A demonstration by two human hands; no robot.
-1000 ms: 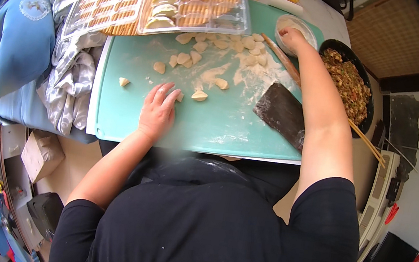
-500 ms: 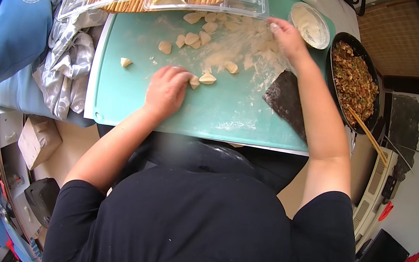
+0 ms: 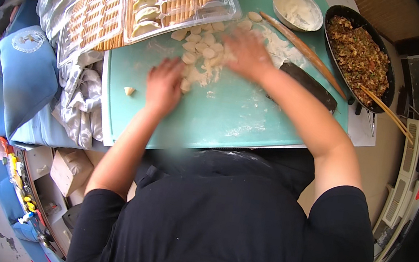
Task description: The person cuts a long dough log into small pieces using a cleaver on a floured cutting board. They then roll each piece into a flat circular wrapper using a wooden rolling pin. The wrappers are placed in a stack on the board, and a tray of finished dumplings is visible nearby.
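Over the green board, my right hand reaches in with its fingers spread, blurred by motion, at the right side of a cluster of small dough pieces. My left hand lies on the board left of the cluster, palm down and fingers stretched out. One dough piece sits close beside it; whether they touch is unclear. Another dough piece lies alone farther left. Loose flour is spread around and below the cluster. Neither hand visibly holds anything.
A wooden rolling pin lies at the right, next to a dark flat slab. Behind are a flour bowl and a pan of filling with chopsticks. Shaped dumplings fill part of a clear tray at the far left.
My right hand has moved left from near the flour bowl to the dough pieces. Pieces that lay scattered are now closer together. The rolling pin has come into sight, and the view has shifted.
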